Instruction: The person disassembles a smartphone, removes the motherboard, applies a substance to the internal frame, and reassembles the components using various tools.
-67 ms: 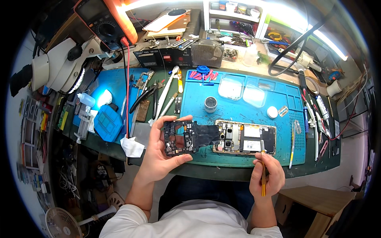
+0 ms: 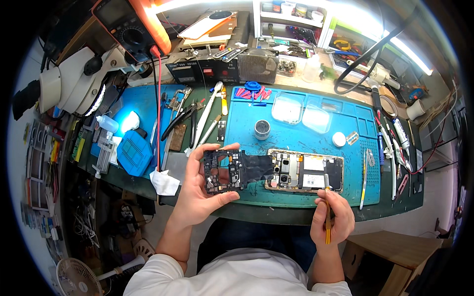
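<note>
My left hand (image 2: 197, 195) grips a black phone inner cover (image 2: 223, 172) with several cutouts by its edges, fingers behind and thumb along the lower edge. A thin black flexible sheet (image 2: 257, 169) runs from the cover to the right. Its far end reaches the left edge of an opened phone (image 2: 300, 171), whose cameras and battery show. The phone lies flat on the blue mat. In my right hand (image 2: 333, 217), a slim tool (image 2: 328, 209) with a yellow-brown handle and flat grey tip is pinched, tip upward. That tip overlaps the phone's lower right part in view; contact cannot be judged.
A small round dark-topped jar (image 2: 262, 129) stands behind the phone on the blue mat (image 2: 237, 128). Clear plastic boxes (image 2: 287, 107) and a white round lid (image 2: 338, 139) lie farther back. Pliers (image 2: 181, 118) are left, near a microscope (image 2: 74, 84) and a multimeter (image 2: 129, 32).
</note>
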{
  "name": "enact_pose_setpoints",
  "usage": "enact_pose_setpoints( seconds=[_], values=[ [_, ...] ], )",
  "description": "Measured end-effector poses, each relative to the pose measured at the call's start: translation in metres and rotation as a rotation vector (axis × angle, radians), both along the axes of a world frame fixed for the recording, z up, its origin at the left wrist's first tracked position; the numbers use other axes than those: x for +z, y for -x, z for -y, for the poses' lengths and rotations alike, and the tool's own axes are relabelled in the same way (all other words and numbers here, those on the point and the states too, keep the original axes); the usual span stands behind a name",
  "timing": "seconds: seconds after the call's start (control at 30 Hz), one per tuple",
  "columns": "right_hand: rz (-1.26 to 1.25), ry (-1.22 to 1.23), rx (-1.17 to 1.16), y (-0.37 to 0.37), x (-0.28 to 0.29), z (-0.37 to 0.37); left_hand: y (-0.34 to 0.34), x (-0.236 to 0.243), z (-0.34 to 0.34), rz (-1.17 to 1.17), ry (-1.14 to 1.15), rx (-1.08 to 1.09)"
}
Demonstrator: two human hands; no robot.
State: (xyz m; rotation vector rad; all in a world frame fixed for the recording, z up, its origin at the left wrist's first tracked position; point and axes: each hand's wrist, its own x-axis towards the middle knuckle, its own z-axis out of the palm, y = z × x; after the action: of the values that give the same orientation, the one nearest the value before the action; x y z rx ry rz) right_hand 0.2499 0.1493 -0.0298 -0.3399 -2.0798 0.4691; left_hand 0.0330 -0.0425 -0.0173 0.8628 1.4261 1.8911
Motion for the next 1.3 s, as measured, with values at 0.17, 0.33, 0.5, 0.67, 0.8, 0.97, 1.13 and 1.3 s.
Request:
enact_pose_setpoints(
  seconds=[0.17, 0.33, 0.5, 0.67, 0.8, 0.97, 1.13, 1.3],
  values=[
    [0.011, -0.013, 0.001, 0.0001, 0.0012, -0.0003, 0.0010, -0.0012, 0.0003, -0.005, -0.003, -0.011],
    [0.019, 0.003, -0.001, -0.0015, -0.0006, 0.0000, 0.0009, -0.0002, 0.0003, -0.002, -0.001, -0.018],
    [0.033, 0.009, -0.005, -0.0021, -0.0003, 0.0009, 0.0018, -0.0013, 0.0001, -0.017, -0.012, -0.022],
    [0.034, 0.009, -0.010, -0.0021, 0.0000, 0.0014, 0.0027, -0.0017, 0.0010, -0.002, -0.016, -0.035],
    [0.014, 0.009, -0.010, -0.0024, 0.0001, 0.0008, 0.0015, 0.0010, -0.0006, -0.021, 0.009, -0.028],
    [0.005, -0.035, 0.018, -0.0004, -0.0007, -0.0023, -0.0024, 0.0020, -0.0014, 0.055, -0.007, 0.021],
    [-0.006, -0.032, 0.032, -0.0008, -0.0005, -0.0038, -0.0014, -0.0006, -0.0024, 0.019, 0.005, 0.027],
    [-0.009, -0.021, 0.032, -0.0008, -0.0004, -0.0033, -0.0010, -0.0011, -0.0023, 0.017, -0.002, 0.024]
  ],
)
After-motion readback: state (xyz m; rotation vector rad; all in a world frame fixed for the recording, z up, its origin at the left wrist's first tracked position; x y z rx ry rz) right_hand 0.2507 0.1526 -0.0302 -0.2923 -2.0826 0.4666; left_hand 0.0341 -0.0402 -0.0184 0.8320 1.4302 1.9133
